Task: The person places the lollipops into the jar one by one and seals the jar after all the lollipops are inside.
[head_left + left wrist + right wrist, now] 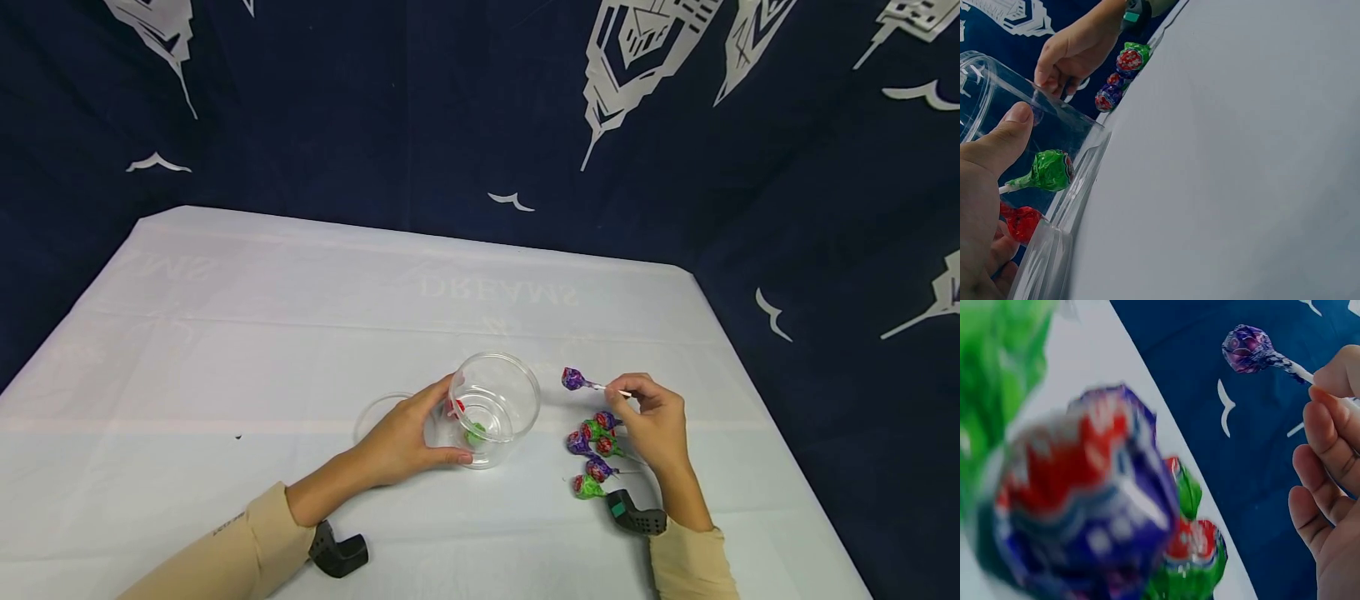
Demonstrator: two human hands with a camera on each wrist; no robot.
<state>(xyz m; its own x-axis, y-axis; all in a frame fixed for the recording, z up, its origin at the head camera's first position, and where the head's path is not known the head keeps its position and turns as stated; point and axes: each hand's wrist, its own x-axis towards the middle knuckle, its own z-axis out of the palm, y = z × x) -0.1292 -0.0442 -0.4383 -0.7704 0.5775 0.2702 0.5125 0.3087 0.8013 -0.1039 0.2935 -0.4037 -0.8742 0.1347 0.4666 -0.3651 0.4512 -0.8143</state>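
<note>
My left hand [401, 437] grips a clear plastic tub [517, 408] from its left side, thumb at the front and fingers behind. Inside the tub are a green-wrapped lollipop [1052, 170] and a red-wrapped lollipop [1022, 224]. To the right of the tub, my right hand [654, 421] pinches the white stick of a purple-wrapped lollipop [573, 379] between thumb and forefinger. Its wrapped head points left toward the tub, above the table in the right wrist view. A pile of several purple and green lollipops [597, 471] lies below this hand.
A clear round lid [367, 414] lies on the white-covered table [225, 358], partly hidden behind the left hand. Dark blue cloth [360, 125] with white drawings hangs behind the table. Each wrist wears a black device [337, 552].
</note>
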